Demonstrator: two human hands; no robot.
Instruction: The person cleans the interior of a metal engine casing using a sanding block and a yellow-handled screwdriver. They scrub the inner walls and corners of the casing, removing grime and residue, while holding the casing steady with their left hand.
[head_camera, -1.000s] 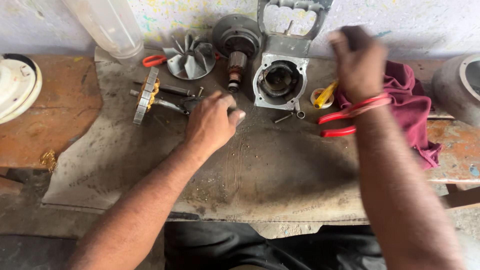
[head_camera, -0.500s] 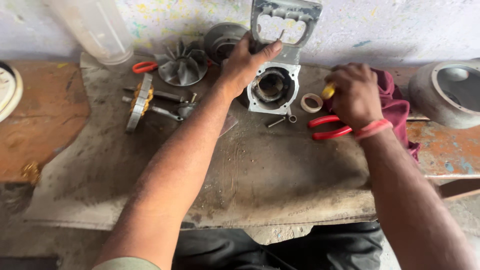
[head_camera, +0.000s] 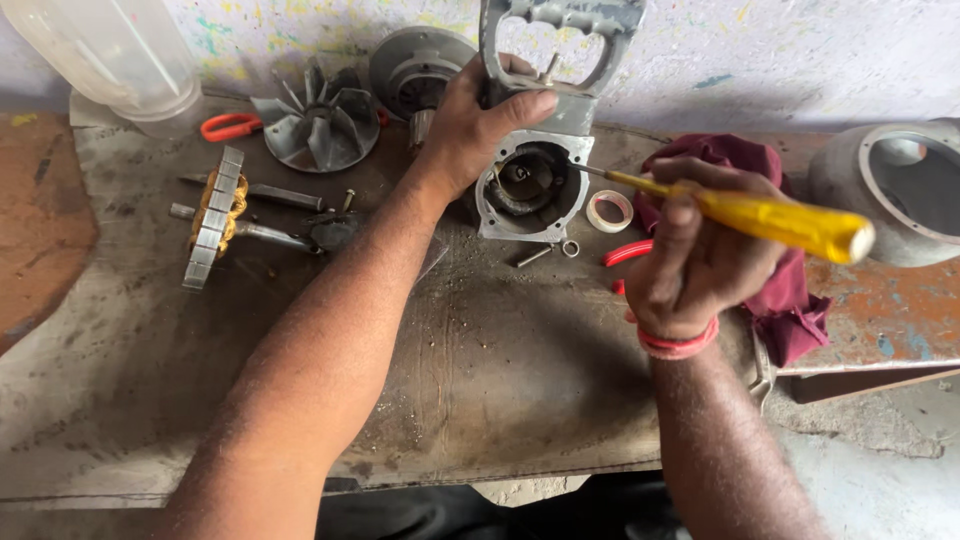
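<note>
Worn and gritty, the grey metal workbench (head_camera: 480, 380) stands against a paint-speckled wall. Half a second ago the right hand lay over the red-handled pliers (head_camera: 625, 254) with only a bit of yellow handle showing; now the right hand (head_camera: 700, 250) has lifted clear and is wrapped tight around a yellow-handled screwdriver (head_camera: 770, 218), whose thin shaft reaches left so that its tip sits at the rim of the round opening in the grey cast-metal motor housing (head_camera: 530, 185). The left hand (head_camera: 475, 125) keeps its place on that housing, fingers curled over its upper edge below the cut-out handle part, holding it tilted on the bench. A small roll of pale tape (head_camera: 609, 211) lies just beside the housing, a maroon cloth (head_camera: 790, 300) under the right hand, and a grey metal fan impeller (head_camera: 318, 125) further left.
</note>
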